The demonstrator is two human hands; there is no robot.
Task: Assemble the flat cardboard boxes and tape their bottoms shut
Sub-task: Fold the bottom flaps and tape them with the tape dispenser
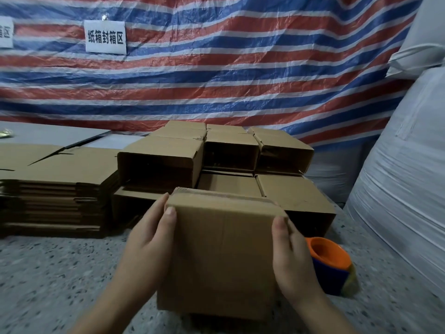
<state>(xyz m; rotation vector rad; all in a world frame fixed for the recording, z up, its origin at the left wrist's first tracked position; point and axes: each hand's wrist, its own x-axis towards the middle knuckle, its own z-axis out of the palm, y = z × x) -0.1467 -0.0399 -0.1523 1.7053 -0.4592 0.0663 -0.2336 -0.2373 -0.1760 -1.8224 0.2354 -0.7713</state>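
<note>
A person's left hand (149,239) and right hand (292,259) grip opposite sides of an assembled cardboard box (221,251), thumbs curled over its upper face, holding it above a speckled counter (48,273). Behind it, finished boxes (231,153) lie stacked on their sides in two tiers, their open mouths facing the camera with dim interiors that look empty. A pile of flat boxes (53,189) sits to the left. An orange-and-blue tape dispenser (332,266) rests just right of the held box, near white woven sacks (404,201).

white sign (106,36) on striped tarp (240,68) | "纸箱封箱区"
</note>
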